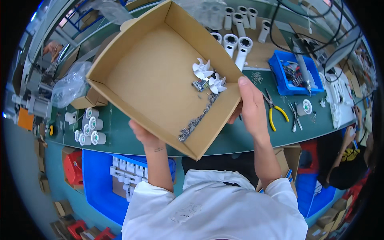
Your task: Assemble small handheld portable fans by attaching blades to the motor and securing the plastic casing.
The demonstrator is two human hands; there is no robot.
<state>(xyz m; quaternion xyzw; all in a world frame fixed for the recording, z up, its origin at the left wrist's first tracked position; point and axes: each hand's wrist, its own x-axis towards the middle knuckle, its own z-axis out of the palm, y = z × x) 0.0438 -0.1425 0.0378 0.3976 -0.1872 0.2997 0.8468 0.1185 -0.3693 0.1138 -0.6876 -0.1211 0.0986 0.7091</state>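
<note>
Between both hands I hold a shallow cardboard box tilted over the green table. My left hand grips its near left side, fingers hidden beneath. My right hand clasps the right side, thumb on the rim and the other fingers mostly under it. Inside, toward the right corner, lie a white fan blade, a second fan blade and a small circuit board. A line of small metal screws has gathered along the near right wall.
Pliers with yellow handles, tweezers and a white cup-shaped part lie right of the box. Behind them stands a blue bin. White handheld fan housings stand at the back; several white cylinders sit left. Another person works at far right.
</note>
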